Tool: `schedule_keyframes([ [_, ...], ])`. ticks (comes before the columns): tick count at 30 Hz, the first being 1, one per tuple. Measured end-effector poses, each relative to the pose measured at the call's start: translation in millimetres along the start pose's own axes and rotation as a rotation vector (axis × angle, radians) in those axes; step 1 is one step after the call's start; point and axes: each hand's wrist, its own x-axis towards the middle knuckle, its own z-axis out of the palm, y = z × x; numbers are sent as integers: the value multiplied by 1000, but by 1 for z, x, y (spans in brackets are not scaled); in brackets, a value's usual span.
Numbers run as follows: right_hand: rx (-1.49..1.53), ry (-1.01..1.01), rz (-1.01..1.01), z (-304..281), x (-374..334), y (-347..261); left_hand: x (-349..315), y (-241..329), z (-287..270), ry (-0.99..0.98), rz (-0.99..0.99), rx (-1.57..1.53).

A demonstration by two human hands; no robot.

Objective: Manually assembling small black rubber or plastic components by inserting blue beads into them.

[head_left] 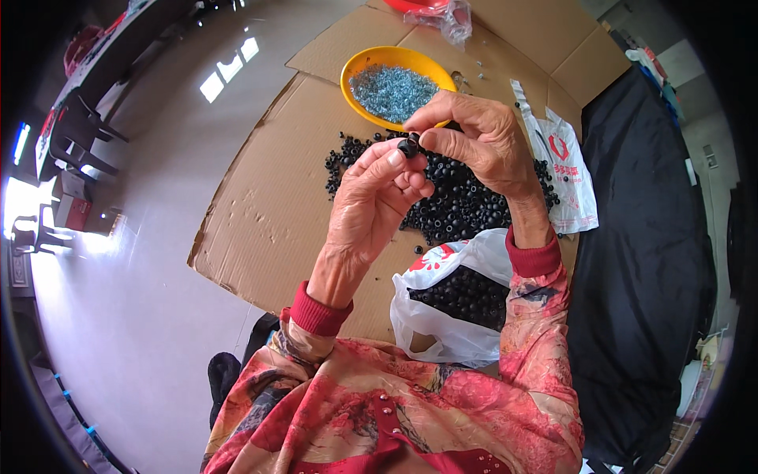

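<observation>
Between the thumb and fingers of my left hand [375, 186] is a black round bead-like part [407, 148], held up over the cardboard. My right hand [482, 142] meets it from the right, thumb and forefinger curled close at its top; whatever sits between those fingertips is too small to make out. Below both hands spreads a pile of black round parts [458, 197], many with a hole. Just beyond my hands stands a yellow bowl [350, 98] filled with small clear bluish pieces [392, 91].
An open white plastic bag [407, 316] near my lap holds more black parts [466, 294]. Another white bag [583, 207] lies flat at the right. The cardboard sheet [245, 213] carries everything. A red bowl [418, 5] and clear plastic [454, 24] are at the far edge; black cloth [639, 261] lies right.
</observation>
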Motion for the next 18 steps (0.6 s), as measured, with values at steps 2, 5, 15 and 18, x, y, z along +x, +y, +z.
schedule_keyframes([
  [2,30,4,1,1,-1,2,0,0,1,2,7,2],
  [5,40,5,-9,2,-1,2,0,0,0,-8,13,2],
  [15,-401,137,-283,14,-5,-5,3,-3,-5,7,39,49],
  [18,-468,145,-312,16,-7,-1,3,-5,-8,19,53,82],
])
